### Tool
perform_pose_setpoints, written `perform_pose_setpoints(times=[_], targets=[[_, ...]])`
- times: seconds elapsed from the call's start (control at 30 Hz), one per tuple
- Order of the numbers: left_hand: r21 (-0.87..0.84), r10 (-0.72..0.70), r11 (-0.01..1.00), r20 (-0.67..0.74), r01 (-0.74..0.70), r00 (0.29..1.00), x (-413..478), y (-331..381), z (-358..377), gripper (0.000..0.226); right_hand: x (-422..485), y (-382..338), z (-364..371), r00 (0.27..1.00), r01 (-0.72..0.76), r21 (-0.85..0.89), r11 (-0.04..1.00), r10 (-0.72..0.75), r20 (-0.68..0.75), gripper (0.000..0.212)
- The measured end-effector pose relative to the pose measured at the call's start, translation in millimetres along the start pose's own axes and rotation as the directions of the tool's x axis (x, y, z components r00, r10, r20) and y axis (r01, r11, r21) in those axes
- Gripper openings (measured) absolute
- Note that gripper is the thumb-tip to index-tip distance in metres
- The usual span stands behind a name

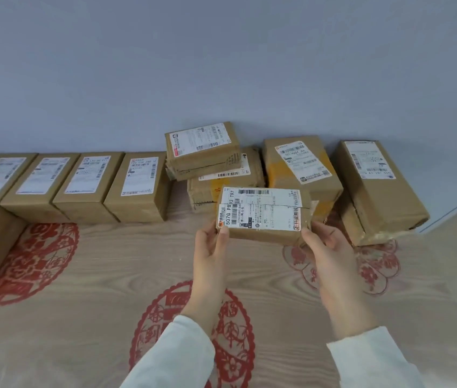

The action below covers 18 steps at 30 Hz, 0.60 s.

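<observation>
Both arms extended forward; left hand [211, 249], right hand [329, 247] level, apart, thumbs on top, gripping.

Wood-grain table [109, 264], cardboard boxes [137, 189], red paper-cuts [37, 261]

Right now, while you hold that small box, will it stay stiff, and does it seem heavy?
Probably stiff: the small box keeps square edges between the left hand and right hand. Likely light, since fingers grip only its ends. Its label looks slit along the seam, so the top may give if pressed.
</observation>
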<state>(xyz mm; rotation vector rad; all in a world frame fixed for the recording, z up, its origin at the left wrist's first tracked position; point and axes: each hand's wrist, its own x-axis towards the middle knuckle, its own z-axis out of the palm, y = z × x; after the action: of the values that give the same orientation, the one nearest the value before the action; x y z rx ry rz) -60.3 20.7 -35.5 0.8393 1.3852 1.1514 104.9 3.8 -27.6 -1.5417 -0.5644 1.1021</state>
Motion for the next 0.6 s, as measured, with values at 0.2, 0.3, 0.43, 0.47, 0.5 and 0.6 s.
perform_pose_setpoints(times=[0.2,0.3,0.43,0.47,0.5,0.6], targets=[[0.077,-0.024,0.997,-0.009,0.025,1.0,-39.3,-24.0,-61.4,0.021,-56.7,42.7,3.5,0.981,-0.09,-0.035,0.995,0.094,0.167,0.066],[0.07,0.003,0.998,-0.063,0.001,0.998,-42.5,-42.0,-78.0,0.02,-68.8,59.1,7.7,0.957,-0.104,-0.063,0.993,0.117,0.265,0.079],[0.007,0.112,0.994,-0.033,-0.112,0.993,-37.5,-66.3,-79.9,0.065,-64.3,82.9,11.8,0.943,-0.071,0.014,0.997,0.063,0.327,0.091],[0.004,0.131,0.991,-0.006,-0.131,0.991,-37.1,-71.7,-77.6,0.076,-62.7,86.7,13.7,0.942,-0.052,0.042,0.998,0.035,0.333,0.093],[-0.005,0.145,0.989,0.024,-0.144,0.989,-37.6,-78.3,-75.5,0.081,-62.2,91.4,16.1,0.943,-0.031,0.066,0.997,0.007,0.334,0.093],[-0.035,0.147,0.989,0.107,-0.144,0.983,-34.3,-97.2,-68.7,0.088,-59.1,103.5,24.2,0.943,0.046,0.114,0.992,-0.081,0.323,0.084]])
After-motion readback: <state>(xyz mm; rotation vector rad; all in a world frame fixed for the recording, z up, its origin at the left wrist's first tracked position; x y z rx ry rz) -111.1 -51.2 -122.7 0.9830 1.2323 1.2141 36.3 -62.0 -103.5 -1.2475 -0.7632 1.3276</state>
